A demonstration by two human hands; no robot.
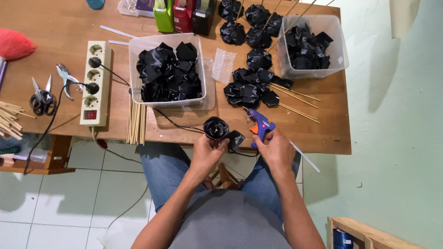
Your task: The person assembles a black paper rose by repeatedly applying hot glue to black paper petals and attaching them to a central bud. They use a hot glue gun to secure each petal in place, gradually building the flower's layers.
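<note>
My left hand (pixel 206 152) holds a black ribbon rose (pixel 216 127) on a thin stick, just over the table's near edge. A loose black petal piece (pixel 236 139) sits against the rose, between my two hands. My right hand (pixel 275 148) grips a blue glue gun (pixel 260 125) with an orange trigger, its nozzle pointing up and left over the wooden table (pixel 323 133). The gun's black cord runs left across the table toward a white power strip (pixel 95 83).
A clear tub (pixel 167 71) of black petals stands mid-table, another clear tub (pixel 312 45) at the back right. Finished black roses on sticks (pixel 251 83) lie between them. Bamboo sticks (pixel 136 121), scissors (pixel 43 97), pliers (pixel 65 76) and tape dispensers (pixel 182 14) are also there.
</note>
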